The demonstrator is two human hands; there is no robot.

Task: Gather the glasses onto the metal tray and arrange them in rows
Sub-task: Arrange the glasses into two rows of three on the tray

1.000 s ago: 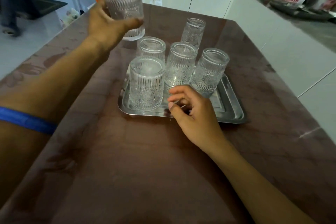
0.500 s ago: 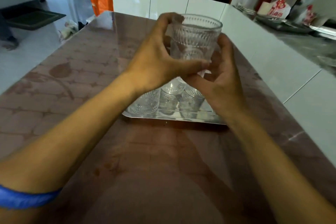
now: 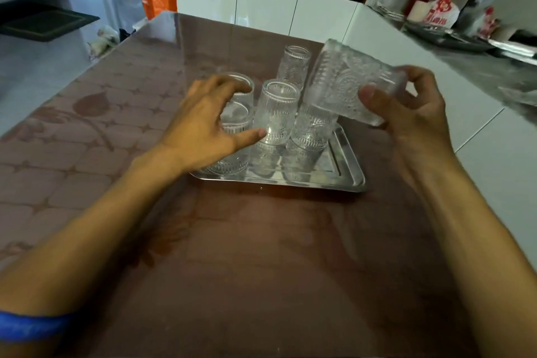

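At right of frame, the right hand point(image 3: 406, 113) fingers clamp a tilted glass point(image 3: 348, 81) lengthwise toward upper left, above the tray point(image 3: 348, 166); the left hand point(image 3: 203, 122) is spread open.

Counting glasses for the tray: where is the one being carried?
In the head view, the glass is tilted in the right hand, above the tray's right side.

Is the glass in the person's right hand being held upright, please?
No, the glass in the right hand is tipped onto its side above the metal tray.
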